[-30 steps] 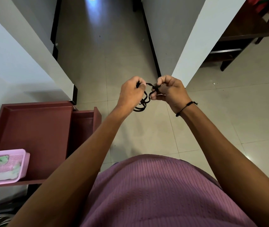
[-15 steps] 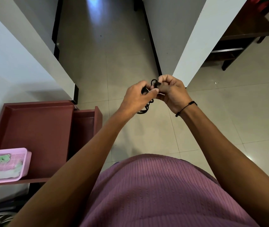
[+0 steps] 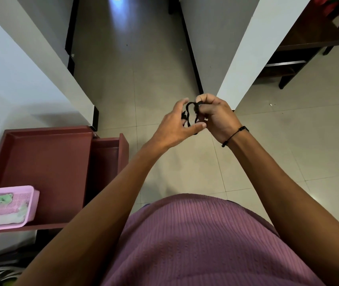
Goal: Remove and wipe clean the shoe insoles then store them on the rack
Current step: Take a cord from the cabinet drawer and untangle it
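At frame centre your right hand [image 3: 216, 118] pinches a black cord [image 3: 191, 112] while your left hand [image 3: 177, 126] spreads open beside it (no insoles in view), so fetching shoes likely comes next.

Above the tiled floor [image 3: 164, 79], just in front of the white wall corner [image 3: 245, 65], two hands meet around a looped black cord [image 3: 190, 109]. The right hand [image 3: 218, 118], a black bracelet [image 3: 234, 135] at its wrist, pinches the cord's top loop; the left hand [image 3: 175, 126] has loosely spread fingers against the cord's lower strands. Left of the corner stands a dark red wooden rack [image 3: 47, 162] bearing a pink plastic basket [image 3: 30, 205] of cloths. Right of it, a dark wooden table [image 3: 309, 40]
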The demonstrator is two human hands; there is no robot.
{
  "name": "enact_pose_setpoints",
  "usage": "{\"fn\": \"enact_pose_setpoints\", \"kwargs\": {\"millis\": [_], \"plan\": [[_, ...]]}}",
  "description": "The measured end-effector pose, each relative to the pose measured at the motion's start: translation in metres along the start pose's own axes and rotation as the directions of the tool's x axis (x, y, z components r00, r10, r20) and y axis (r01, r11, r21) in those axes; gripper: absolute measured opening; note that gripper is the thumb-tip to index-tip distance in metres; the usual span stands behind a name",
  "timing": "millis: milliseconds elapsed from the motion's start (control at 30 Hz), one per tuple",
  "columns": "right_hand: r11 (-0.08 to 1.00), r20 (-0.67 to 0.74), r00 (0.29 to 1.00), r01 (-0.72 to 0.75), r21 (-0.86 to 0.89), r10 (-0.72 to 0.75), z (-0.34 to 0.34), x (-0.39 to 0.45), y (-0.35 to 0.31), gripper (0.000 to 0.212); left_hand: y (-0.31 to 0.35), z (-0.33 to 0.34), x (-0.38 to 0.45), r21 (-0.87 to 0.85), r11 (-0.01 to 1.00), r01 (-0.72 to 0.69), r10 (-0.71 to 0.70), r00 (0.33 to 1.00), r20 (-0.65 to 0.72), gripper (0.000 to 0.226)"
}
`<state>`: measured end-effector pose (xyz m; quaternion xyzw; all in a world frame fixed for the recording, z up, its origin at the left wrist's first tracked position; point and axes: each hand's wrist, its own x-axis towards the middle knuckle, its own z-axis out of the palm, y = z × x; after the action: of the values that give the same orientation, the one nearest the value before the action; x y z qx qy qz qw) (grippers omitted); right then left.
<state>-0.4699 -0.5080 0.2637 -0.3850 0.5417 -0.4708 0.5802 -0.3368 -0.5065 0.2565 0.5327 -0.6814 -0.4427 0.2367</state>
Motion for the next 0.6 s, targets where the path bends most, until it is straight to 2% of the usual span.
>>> {"fn": "enact_pose_setpoints", "kwargs": {"millis": [100,167,267,467,600], "plan": [[0.999,0.044,0.998,-0.038,0.033,0.037,0.005,-0.002,-0.003,0.009,0.001,0.003,0.003,0.073,0.996,-0.048,0.051,0.998,-0.048,0.030],[0.995,0.055,0.997,-0.062,0.075,0.058,0.005,-0.003,-0.005,0.006,-0.002,0.002,0.004,0.069,0.997,-0.045,0.051,0.995,-0.080,0.019],[0.982,0.024,0.995,-0.099,0.159,0.097,0.000,-0.004,-0.005,0.014,-0.008,-0.002,0.002,0.084,0.993,-0.080,0.088,0.991,-0.096,0.027],[0.958,0.036,0.987,-0.162,0.238,0.158,-0.007,-0.002,-0.003,0.033,-0.008,-0.004,0.001,0.086,0.995,-0.050,0.062,0.987,-0.145,0.029],[0.887,0.025,0.976,-0.209,0.411,0.218,-0.012,0.000,-0.001,0.044,-0.009,-0.003,0.001,0.125,0.991,-0.035,0.052,0.990,-0.134,0.030]]}}
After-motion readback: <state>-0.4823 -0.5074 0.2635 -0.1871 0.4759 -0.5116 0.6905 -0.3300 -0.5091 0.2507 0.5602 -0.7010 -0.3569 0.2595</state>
